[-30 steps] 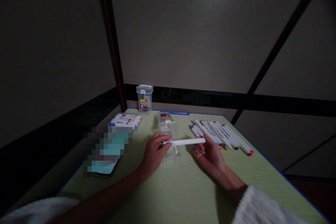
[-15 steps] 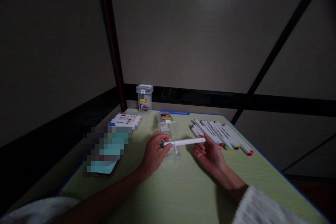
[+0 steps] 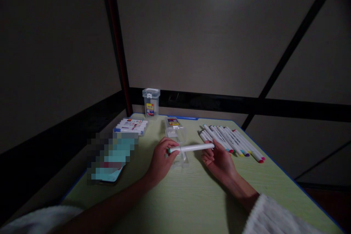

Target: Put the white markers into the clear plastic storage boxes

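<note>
A white marker pen (image 3: 194, 147) with a green end lies almost level between my two hands, above the table. My left hand (image 3: 163, 157) pinches its green end between thumb and fingers. At the other end, the fingers and thumb of my right hand (image 3: 219, 157) close on the white tip. Beneath and behind the marker lies a clear plastic box (image 3: 174, 132) on its side, a label on it, its transparent lid (image 3: 181, 161) folded open toward me and partly covered by my left hand and the marker.
Several white markers (image 3: 225, 139) with coloured ends lie in a row on the right of the green table (image 3: 192, 197). A closed clear box (image 3: 151, 103) stands upright at the back left. In front of it are a flat pack of markers (image 3: 131, 126) and a phone (image 3: 115, 161), partly pixelated.
The green end of the marker has shifted very slightly left with my left hand's grip. Otherwise, both hands and the things on the table stay where they were.
</note>
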Available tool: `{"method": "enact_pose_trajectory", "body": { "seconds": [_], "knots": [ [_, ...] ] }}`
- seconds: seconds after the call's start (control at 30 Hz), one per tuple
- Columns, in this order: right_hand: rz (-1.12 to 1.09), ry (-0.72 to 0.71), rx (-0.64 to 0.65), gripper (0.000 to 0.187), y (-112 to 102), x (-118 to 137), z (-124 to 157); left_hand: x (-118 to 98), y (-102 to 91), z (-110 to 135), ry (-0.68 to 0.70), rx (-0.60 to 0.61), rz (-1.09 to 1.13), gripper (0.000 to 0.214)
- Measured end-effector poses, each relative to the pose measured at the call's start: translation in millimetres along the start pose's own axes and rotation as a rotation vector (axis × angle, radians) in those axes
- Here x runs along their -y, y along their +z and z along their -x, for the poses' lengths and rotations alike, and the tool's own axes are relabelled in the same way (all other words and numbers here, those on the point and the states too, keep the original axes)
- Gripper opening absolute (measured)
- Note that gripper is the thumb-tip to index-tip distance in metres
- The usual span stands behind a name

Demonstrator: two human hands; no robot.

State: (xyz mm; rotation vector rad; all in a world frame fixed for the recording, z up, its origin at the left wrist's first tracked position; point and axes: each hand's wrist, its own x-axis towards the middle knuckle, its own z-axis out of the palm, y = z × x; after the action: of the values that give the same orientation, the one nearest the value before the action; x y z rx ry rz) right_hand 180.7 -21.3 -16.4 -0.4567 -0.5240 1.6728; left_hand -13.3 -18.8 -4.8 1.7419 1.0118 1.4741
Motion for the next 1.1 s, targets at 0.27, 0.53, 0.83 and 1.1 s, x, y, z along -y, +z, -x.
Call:
{"method": "enact_pose_trajectory", "body": {
  "seconds": [0.27,0.53,0.83,1.1],
  "knots": [
    [0.005,-0.001,-0.002,0.016,2.0,-0.7,-0.2,3.7,-0.5,-1.3,0.016,-0.055,-0.011,0.006],
    [0.009,-0.017,-0.008,0.017,3.0,-0.5,1.0,2.9,-1.0,-0.2,0.034,-0.051,-0.057,0.003],
    [0.003,-0.012,-0.013,0.013,4.0,-1.2,1.1,4.3,-0.5,-0.4,0.049,-0.070,-0.064,0.002],
    [0.014,-0.021,-0.037,0.013,-1.6,-0.6,-1.2,0.6,1.2,1.9,0.062,-0.020,0.023,0.006]
  ]
}}
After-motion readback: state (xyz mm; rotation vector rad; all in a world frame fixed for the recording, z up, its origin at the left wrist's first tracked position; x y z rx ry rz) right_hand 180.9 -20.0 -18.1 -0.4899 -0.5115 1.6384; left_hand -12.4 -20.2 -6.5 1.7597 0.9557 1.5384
